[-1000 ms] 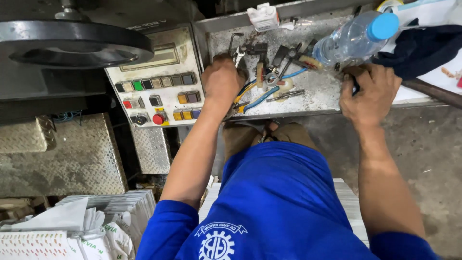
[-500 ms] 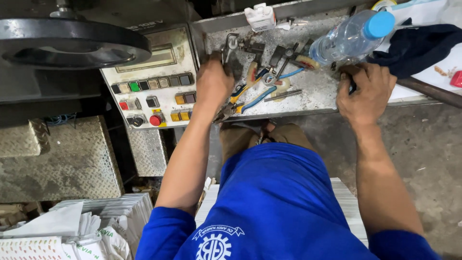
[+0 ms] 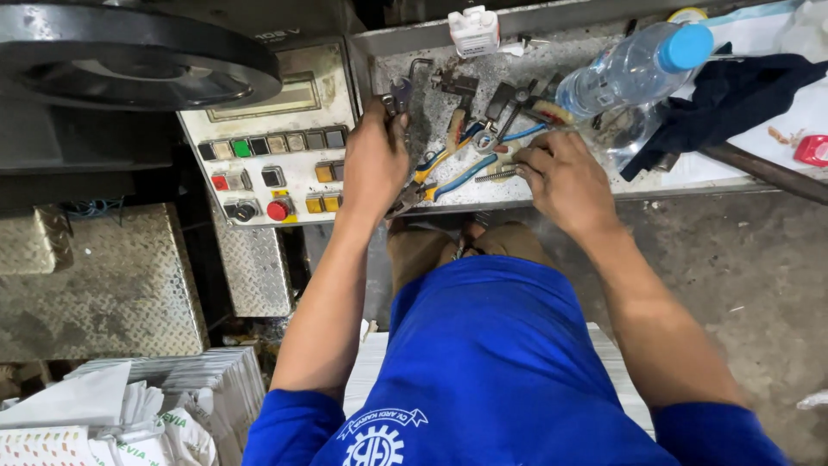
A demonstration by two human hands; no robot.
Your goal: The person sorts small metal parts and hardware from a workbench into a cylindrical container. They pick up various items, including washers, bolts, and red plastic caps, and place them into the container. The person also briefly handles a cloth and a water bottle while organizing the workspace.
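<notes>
1. Hands rest on our desk (image 3: 690, 177): left hand (image 3: 375, 164) curls around a wrench (image 3: 398, 97); right hand (image 3: 565, 177), fingers bent, touches a spring (image 3: 493, 175).
2. Wrench points away from us, lengthwise, at the desk's left end.

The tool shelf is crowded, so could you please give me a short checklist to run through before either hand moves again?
1. Left hand resting on the tools at the shelf's left end: ok.
2. Right hand on the shelf by the small spring: ok.
3. What either hand actually grips: cannot tell.
4. Blue-handled pliers free between the hands: ok.
5. Water bottle lying on its side, cap on: ok.
6. Tool shelf free of clutter: not ok.
</notes>
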